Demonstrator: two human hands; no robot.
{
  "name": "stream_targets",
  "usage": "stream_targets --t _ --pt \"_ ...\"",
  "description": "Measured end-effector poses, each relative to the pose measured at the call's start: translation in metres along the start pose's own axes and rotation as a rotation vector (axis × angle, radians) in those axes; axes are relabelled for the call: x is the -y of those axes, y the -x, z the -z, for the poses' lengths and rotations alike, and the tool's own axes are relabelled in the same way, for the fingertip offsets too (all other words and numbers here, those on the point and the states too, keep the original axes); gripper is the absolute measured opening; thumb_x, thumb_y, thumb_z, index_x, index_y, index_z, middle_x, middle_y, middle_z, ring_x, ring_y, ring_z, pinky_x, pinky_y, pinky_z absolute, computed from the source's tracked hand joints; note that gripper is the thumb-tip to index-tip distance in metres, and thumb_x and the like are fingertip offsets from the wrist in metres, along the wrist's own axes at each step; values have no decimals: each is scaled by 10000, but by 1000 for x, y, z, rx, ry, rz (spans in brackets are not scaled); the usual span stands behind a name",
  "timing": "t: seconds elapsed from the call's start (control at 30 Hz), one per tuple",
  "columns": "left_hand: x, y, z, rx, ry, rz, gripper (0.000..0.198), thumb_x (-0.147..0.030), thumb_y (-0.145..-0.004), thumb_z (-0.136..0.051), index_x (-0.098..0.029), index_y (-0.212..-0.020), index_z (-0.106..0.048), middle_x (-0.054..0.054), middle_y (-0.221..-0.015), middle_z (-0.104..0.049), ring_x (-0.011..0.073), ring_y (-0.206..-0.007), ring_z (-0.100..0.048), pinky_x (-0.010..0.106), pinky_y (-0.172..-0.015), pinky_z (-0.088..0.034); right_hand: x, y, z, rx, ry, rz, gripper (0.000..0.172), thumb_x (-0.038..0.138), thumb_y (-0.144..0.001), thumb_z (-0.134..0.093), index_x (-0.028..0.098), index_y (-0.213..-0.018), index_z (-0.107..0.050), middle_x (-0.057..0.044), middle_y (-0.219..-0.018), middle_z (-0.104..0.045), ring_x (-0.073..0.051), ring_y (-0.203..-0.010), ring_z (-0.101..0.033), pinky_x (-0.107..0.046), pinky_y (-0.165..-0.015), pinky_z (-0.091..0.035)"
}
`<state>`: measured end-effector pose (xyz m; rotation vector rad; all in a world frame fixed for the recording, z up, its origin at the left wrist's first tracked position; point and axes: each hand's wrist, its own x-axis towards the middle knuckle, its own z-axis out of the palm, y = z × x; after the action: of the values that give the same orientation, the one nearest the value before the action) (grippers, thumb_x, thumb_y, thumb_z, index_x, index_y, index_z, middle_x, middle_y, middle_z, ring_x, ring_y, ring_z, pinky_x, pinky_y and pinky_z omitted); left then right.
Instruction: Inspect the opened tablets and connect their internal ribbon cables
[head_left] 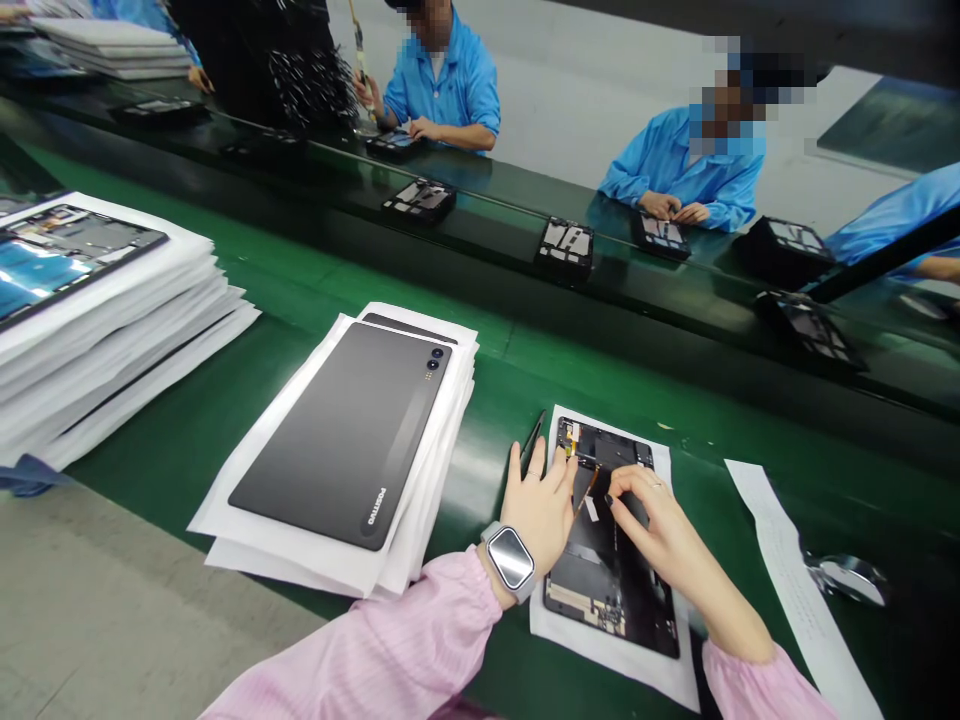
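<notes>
on our left, the left hand (534, 505) lies open, fingertips on the edge of the opened tablet (600, 590), with tweezers (533, 445) just beside it. the tablet sits on white paper (611, 665), its long axis running away from us, slightly tilted — the right hand (660, 530) is nearer, reaching over it, fingers (619, 485) pinched by an orange flex cable (590, 487) — whether gripping it, we cannot tell.

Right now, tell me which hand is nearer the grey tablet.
Left hand, just to the right of the grey tablet; right hand, farther right, over the opened device.
</notes>
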<state>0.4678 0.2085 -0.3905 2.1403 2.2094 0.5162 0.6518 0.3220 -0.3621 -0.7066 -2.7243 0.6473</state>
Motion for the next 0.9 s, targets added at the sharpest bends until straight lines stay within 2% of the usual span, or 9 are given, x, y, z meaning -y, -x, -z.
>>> stream_targets --t 0.17,0.4,0.63,0.8,0.9 --pt "0 0 -1 -4 -6 2 528 -338 -1050 -296 -181 -1539 -416 34 -1560 -477 334 -1460 -341 628 -1195 -307 -1 -4 -4 53 36 -12 68 237 -1027 -482 257 -1076 -525 -70 -1083 -586 -288 -1059 -550 -491 -944 -415" --pt "0 0 1 14 19 2 526 -331 -1052 -290 -179 -1539 -416 31 -1561 -475 343 -1464 -338 634 -1194 -312 9 -12 -4 113 77 10 125 187 -1011 -441 242 -941 -529 -68 -1012 -601 -293 -989 -561 -495 -888 -421" --pt "0 0 1 11 15 -3 535 -336 -1052 -280 -173 -1547 -400 49 -1572 -459 348 -1468 -333 639 -1199 -290 13 1 -5 73 60 50 127 158 -1038 -391 246 -975 -458 -45 -993 -570 -249 -974 -565 -588 -1085 -279" --pt "1 1 -1 10 -3 5 535 -333 -1053 -276 -182 -1553 -391 45 -1573 -458 340 -1473 -327 634 -1204 -283 13 5 -2 39 -16 29 114 181 -1063 -383 252 -1013 -456 -72 -1050 -549 -265 -1055 -536 -478 -938 -433" --pt "1 0 -2 0 -5 0 527 -324 -1053 -275 -175 -1538 -420 37 -1557 -481 345 -1462 -344 634 -1197 -298 17 -4 4 -27 -42 20 105 195 -1072 -377 248 -1048 -465 -84 -1066 -544 -263 -1040 -539 -442 -892 -454"
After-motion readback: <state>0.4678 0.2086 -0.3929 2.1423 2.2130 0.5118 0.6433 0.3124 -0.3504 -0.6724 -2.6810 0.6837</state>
